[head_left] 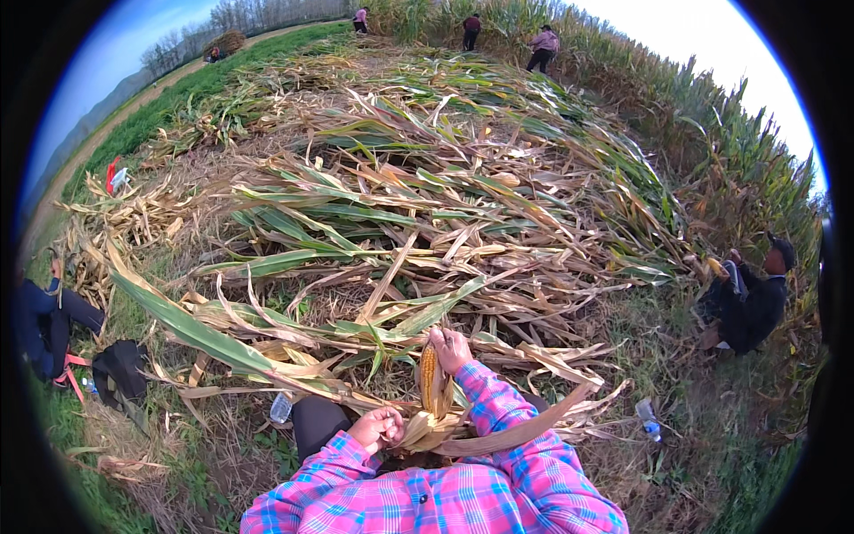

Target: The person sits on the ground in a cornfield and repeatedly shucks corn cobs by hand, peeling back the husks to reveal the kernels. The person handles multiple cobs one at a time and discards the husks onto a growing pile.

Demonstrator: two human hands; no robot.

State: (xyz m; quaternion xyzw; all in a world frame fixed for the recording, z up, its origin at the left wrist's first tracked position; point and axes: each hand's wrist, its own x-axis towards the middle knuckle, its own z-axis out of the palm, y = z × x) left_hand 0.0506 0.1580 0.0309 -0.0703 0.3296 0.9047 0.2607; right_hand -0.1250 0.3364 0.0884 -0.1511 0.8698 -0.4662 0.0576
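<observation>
R hand (451,350) closed on upper end of corn cob (430,381); L hand (377,429) at cob's 7 o'clock, curled by husk (418,432), can't tell if gripping. Stalks (382,212) approx 12 o'clock.

My head-worn fisheye camera is looking down over my close pink-and-blue plaid shirt (382,500) and out across green-and-tan cornstalks (400,214).

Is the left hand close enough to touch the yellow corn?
Probably yes: the left hand is close to the corn, and only some pulled-back husk seems partly between them; the right hand is at the top.
</observation>
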